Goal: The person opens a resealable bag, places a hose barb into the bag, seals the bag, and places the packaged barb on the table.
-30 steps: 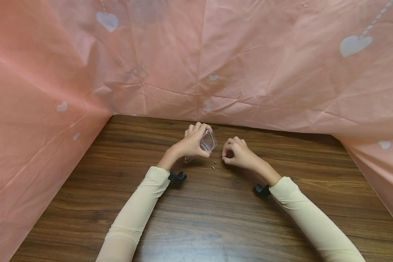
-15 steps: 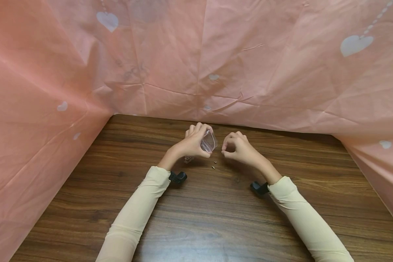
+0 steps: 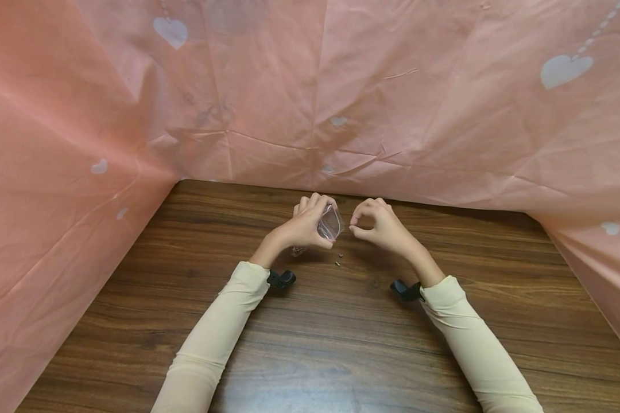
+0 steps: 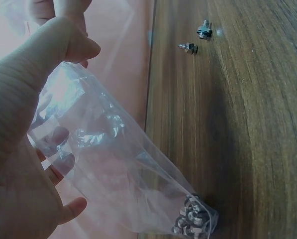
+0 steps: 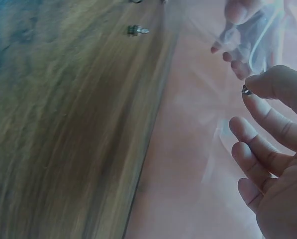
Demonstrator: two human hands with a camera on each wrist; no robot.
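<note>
My left hand (image 3: 301, 228) holds a clear plastic zip bag (image 4: 116, 144) by its top, thumb and fingers keeping the mouth spread. Several small metal fittings (image 4: 194, 218) are bunched in the bag's bottom corner. Between the thumb and index finger of my right hand (image 3: 384, 230) is one small metal fitting (image 5: 246, 90), mostly covered by the fingertips. That hand is raised just right of the bag's mouth, a small gap apart. Two loose fittings, one upright (image 4: 204, 31) and one on its side (image 4: 189, 48), are on the table below the hands.
The brown wood-grain table (image 3: 299, 344) reaches back to a pink cloth (image 3: 268, 103) with white hearts, which hangs behind and at both sides. Each wrist wears a black camera mount, the left mount (image 3: 282, 280) and the right mount (image 3: 406, 290).
My right hand has risen and moved slightly away from me, coming level with the bag's mouth. The left hand and bag have hardly moved. Both loose fittings stay in place.
</note>
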